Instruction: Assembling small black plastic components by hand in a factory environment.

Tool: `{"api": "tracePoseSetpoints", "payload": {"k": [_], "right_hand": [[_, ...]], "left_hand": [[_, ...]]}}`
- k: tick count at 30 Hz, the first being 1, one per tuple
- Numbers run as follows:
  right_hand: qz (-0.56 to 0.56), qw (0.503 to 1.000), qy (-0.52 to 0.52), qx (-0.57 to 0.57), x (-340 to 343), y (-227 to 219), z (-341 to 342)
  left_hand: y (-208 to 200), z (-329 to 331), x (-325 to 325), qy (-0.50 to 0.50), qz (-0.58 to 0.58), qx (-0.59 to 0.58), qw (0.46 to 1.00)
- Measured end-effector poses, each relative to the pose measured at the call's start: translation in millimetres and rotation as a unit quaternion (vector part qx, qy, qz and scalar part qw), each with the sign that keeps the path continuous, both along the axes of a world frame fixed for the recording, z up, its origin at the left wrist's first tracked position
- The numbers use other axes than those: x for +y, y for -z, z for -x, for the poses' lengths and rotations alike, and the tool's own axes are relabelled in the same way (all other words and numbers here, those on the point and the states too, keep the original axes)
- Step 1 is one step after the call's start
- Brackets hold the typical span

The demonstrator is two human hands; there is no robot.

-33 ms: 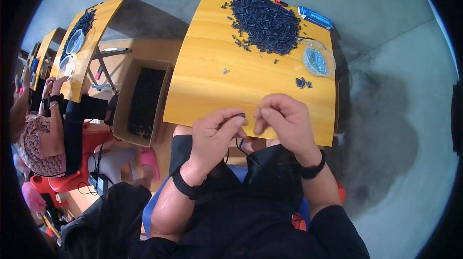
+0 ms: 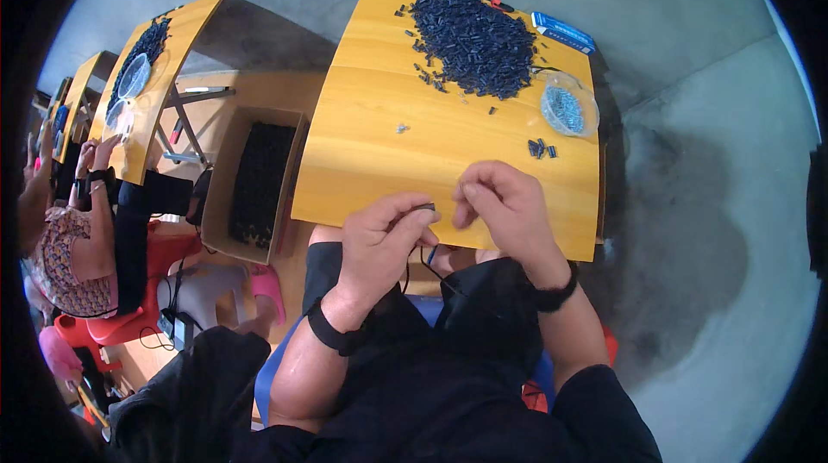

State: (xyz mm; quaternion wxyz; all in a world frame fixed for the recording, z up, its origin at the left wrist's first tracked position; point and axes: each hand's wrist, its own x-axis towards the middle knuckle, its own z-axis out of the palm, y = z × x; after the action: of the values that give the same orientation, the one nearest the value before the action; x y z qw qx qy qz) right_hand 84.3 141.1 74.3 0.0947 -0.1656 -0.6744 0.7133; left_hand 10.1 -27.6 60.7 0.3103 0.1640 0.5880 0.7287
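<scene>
Presently, the left hand (image 2: 379,234) has its thumb and index finger clamped on a small dark piece (image 2: 426,206), one end of which shows above the near edge of the bench (image 2: 354,153). The right hand (image 2: 511,209) is just beside it, apart from the piece, thumb and fingers curled close; cannot tell whether that grip is pinching anything.

Handling notes (judgement): the piece is short, so pinch it by its far half and leave the exposed end clear for the right fingertips. Brace the left wrist against the body; bring the right to the left, not both at once. Align by eye before pressing, since a skewed push would probably twist the piece loose. Working over the bench top seems safer than over the lap, where a drop meets black cable (image 2: 407,278).

Layout: heap of dark pieces (image 2: 474,40) at the far side; clear bowl (image 2: 589,105) of small bluish parts (image 2: 563,109) to the right; small cluster of dark pieces (image 2: 541,149) nearer the right hand.
</scene>
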Motion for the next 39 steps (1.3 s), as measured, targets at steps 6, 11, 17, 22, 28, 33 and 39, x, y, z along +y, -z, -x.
{"api": "tracePoseSetpoints", "payload": {"k": [6, 11, 17, 22, 28, 33, 39], "right_hand": [[-0.230, 0.968, 0.023, -0.099, 68, 109, 34], [-0.295, 0.948, 0.023, -0.122, 86, 130, 68], [-0.437, 0.895, 0.001, -0.083, 84, 123, 104], [-0.532, 0.844, -0.013, -0.068, 90, 128, 125], [-0.537, 0.842, 0.009, -0.054, 81, 126, 125], [-0.574, 0.815, 0.011, -0.081, 80, 124, 122], [-0.572, 0.815, 0.025, -0.088, 83, 128, 119]], "left_hand": [[3, 3, 2, -0.031, 0.002, -0.006, 1.000], [5, 9, 0, -0.051, -0.001, -0.065, 0.997], [8, 13, -2, -0.044, -0.023, -0.098, 0.994], [10, 13, -1, -0.021, -0.040, -0.061, 0.997], [14, 15, -2, -0.022, -0.049, -0.069, 0.996], [9, 12, 0, -0.014, -0.051, -0.097, 0.994], [9, 12, 0, -0.021, -0.041, -0.108, 0.993]]}}
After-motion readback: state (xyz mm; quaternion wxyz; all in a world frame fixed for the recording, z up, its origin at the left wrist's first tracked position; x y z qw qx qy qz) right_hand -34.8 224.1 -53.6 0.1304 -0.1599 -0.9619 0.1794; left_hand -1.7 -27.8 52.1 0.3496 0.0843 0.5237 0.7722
